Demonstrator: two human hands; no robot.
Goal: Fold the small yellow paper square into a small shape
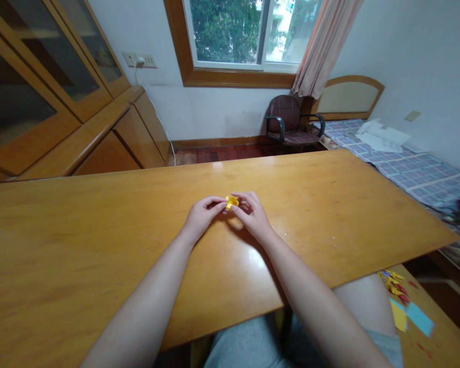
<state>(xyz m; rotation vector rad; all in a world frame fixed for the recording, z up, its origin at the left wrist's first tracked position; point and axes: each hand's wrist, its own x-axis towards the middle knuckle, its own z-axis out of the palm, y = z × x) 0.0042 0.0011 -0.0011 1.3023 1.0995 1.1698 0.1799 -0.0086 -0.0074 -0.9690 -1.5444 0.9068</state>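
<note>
A small folded piece of yellow paper (232, 203) is held between both hands, a little above the middle of the wooden table (111, 245). It looks hollow, with raised sides. My left hand (204, 215) pinches its left side between thumb and fingers. On the right side, my right hand (253, 213) grips it with the thumb at the near edge and the fingers curled behind. The fingertips cover part of the paper, so its full shape is hidden.
Beside my right leg, a lower wooden surface (444, 352) carries several folded colored papers (394, 286), a yellow sheet (398, 314) and a blue sheet (420, 319). Beyond the table stand a brown armchair (285, 115), a bed (421, 168) and a glass-door cabinet (95, 107).
</note>
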